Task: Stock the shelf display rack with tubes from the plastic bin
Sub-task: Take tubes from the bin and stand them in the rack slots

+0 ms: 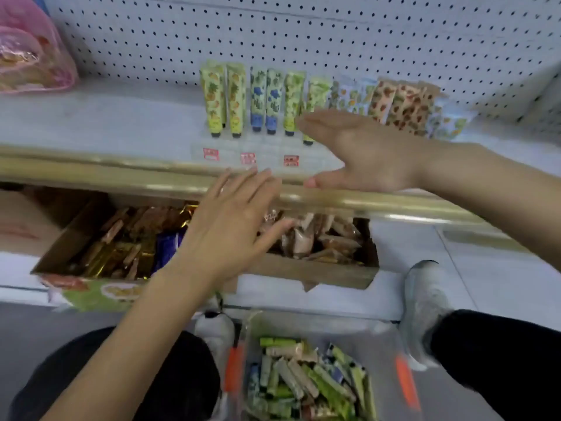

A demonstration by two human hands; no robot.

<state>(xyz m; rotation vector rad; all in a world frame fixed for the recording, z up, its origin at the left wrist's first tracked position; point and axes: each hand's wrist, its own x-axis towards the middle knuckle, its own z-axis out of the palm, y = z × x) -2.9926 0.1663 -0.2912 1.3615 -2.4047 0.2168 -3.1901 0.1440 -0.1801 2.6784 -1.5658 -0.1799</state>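
**Both hands empty; tubes on the rack & in the bin**

Your right hand (364,147) is flat, fingers straight & pointing left, gripping nothing. It hangs just in front of the standing tubes (261,101), fingertips by a green one; can't tell if they touch. Your left hand (233,229) is spread, also empty, over the gold shelf edge (91,174), w/ a cardboard box (318,273) of wrapped snacks (309,238) under it. The standing tubes sit caps-down in a row in the clear rack (230,153) on the white shelf (106,120), pegboard (303,31) behind. The loose tubes (303,378) lie jumbled in the plastic bin (385,338), low down & nearest you, orange clips (233,369) on its sides. A grey shoe (425,305) is right of the bin; a pink bag (33,56) at the shelf's far left.
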